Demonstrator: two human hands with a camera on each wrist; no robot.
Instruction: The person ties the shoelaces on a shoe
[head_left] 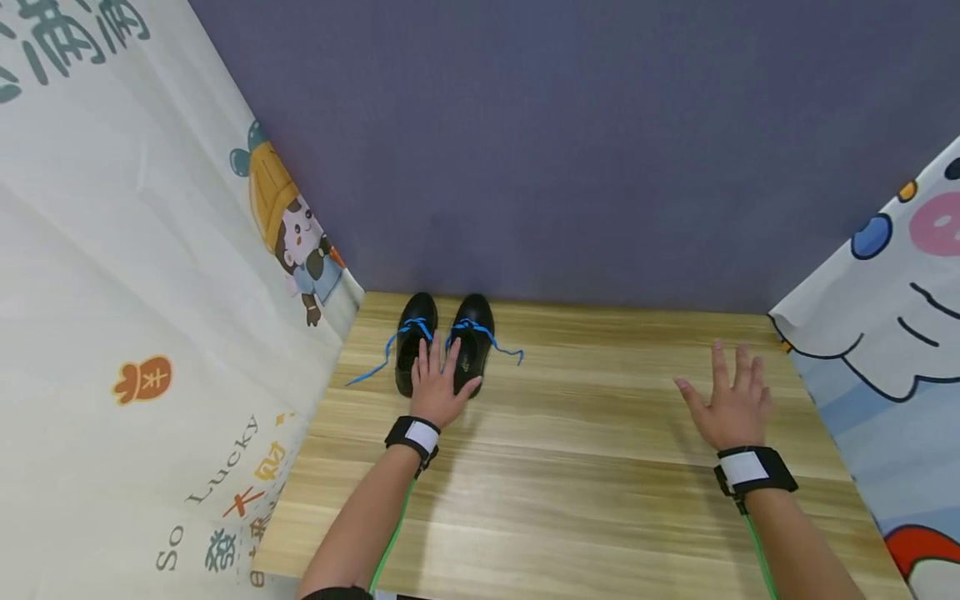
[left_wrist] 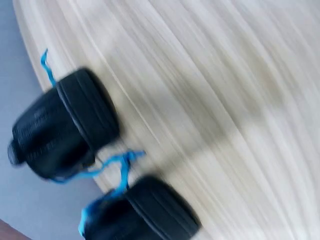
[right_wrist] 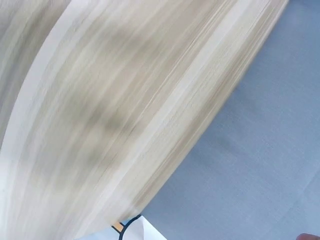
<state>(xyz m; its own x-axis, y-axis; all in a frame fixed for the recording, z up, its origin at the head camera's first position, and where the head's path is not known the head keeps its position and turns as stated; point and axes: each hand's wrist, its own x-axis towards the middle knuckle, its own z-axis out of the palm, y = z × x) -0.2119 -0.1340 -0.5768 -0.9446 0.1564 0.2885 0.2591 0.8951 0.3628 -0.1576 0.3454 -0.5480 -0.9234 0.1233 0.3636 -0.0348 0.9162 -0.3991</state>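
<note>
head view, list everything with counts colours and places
table: 1, light wood, lower centre
shoes: 2, black, side by side, table's far left
laces: 2, blue, one per shoe, ends trailing
backdrop: 1, dark blue-grey, behind table
left cloth: 1, white with cartoon and lettering, left
right cloth: 1, white and blue cartoon print, right
wrist straps: 2, black with white patches, one per wrist
cords: 2, green, below straps
band: 1, black, bottom edge
forearms: 2, bare, bottom
left hand: 1, bare, over shoes
right hand: 1, bare, over table's right
</note>
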